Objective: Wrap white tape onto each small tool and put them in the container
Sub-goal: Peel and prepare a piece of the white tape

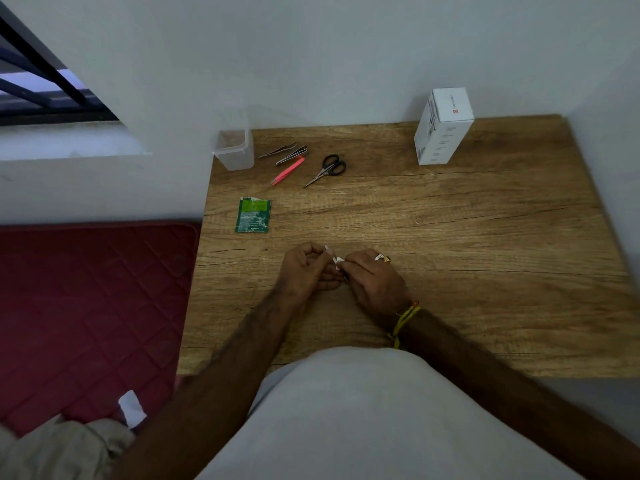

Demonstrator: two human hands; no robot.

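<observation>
Both hands meet over the brown wooden table (450,237). The left hand (306,268) and right hand (372,282) pinch a small piece of white tape (337,260); any tool there is hidden. Far behind the hands, the clear plastic container (235,147) looks empty. Beside it lie silver tweezers (277,150), silver nail clippers (292,155), pink tweezers (287,172) and black scissors (327,169), all bare. Nothing blocks the way.
</observation>
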